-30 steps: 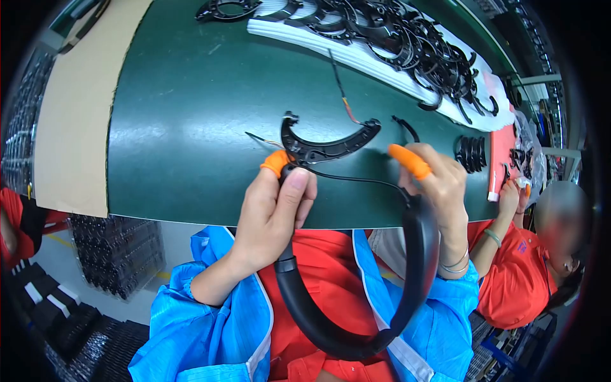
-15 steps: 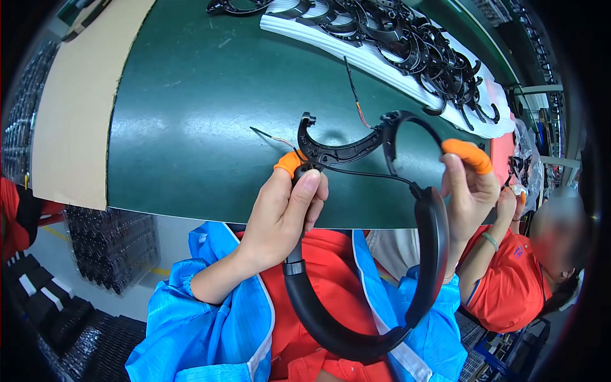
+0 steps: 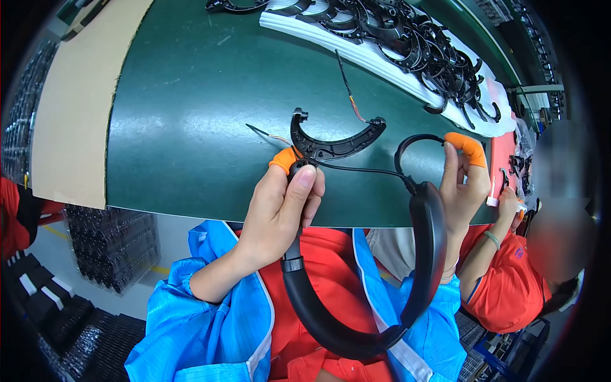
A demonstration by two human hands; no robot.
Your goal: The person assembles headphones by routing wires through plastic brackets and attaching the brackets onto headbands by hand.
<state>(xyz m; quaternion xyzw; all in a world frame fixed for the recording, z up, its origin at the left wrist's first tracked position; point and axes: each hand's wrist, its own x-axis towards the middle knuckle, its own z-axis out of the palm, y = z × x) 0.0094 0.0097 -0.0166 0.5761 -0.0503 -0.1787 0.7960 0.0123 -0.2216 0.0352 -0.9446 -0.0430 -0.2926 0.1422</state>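
My left hand (image 3: 280, 204), an orange cover on one fingertip, is closed around the left end of a black headband (image 3: 331, 334). Just above its fingers is a curved black bracket (image 3: 340, 148), with thin wires at both its ends. A black cable (image 3: 363, 169) runs from there across to the headband's right end. Beside that end my right hand (image 3: 468, 184), also with an orange-covered finger, pinches the tip of a looped black cord (image 3: 400, 151) between thumb and finger. Where the cord's lower end joins is hard to make out.
Many curved black parts (image 3: 414, 48) lie on white foam (image 3: 324, 33) across the green table (image 3: 191, 127). Cardboard (image 3: 83, 114) covers the left side. At the right, a co-worker in red (image 3: 509, 286) has their hands near a pink tray (image 3: 499, 156). Stacked trays (image 3: 114, 245) stand at lower left.
My right hand has moved right, away from the bracket, and now holds the cord, drawn into a loop. My left hand has shifted slightly right with the headband.
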